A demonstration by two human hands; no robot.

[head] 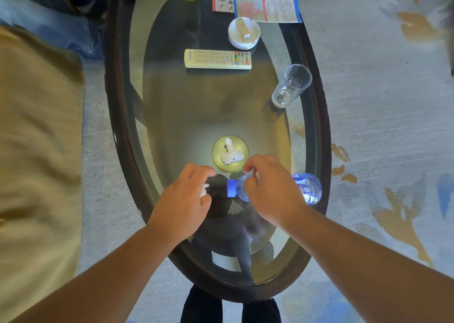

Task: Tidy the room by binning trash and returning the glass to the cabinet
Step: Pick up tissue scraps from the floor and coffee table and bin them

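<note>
A plastic bottle (310, 187) lies on its side on the glass surface (172, 116), just nearer than the yellow saucer (217, 158). The right hand (272, 187) curls over the bottle's middle; I cannot tell if it grips. The left hand (184, 192), beside the saucer, pinches a tissue scrap (204, 190). The bottle looks light, smooth and crushable, and is best held round its body.

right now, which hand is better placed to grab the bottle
Right: the right hand sits over the lying bottle, fingers by its neck; the left hand holds a tissue scrap.
</note>
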